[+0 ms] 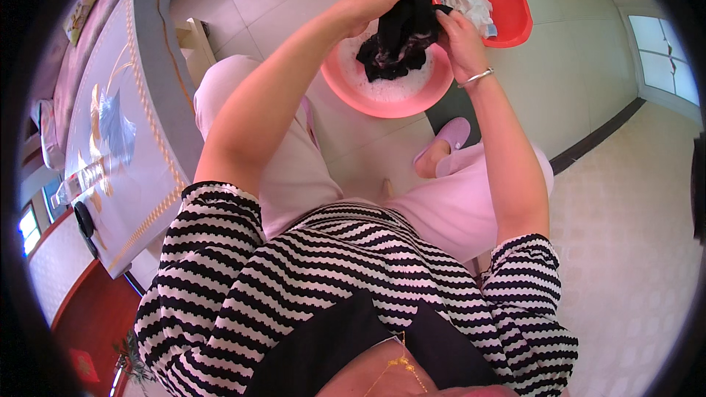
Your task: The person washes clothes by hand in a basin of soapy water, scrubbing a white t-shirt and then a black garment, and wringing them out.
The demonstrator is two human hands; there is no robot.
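A wet black cloth garment (405,27) hangs between my two hands over a pink plastic basin (386,109) on the floor. My left hand (380,0) grips its upper left part between thumb and fingers. On the other side, my right hand (462,38) pinches an edge of the same garment above the basin's right rim. The lower folds droop into soapy water (380,88) with white foam, and some suds cling to the fabric. What kind of garment it is, I cannot tell.
Behind the pink basin, to the right, stands a red plastic basin (515,11) holding white cloth (469,3). A table with a patterned cover (149,94) is at my left, bearing a clear plastic bottle (77,184). My slippered foot (449,140) rests near the pink basin. A wall (623,220) runs along my right.
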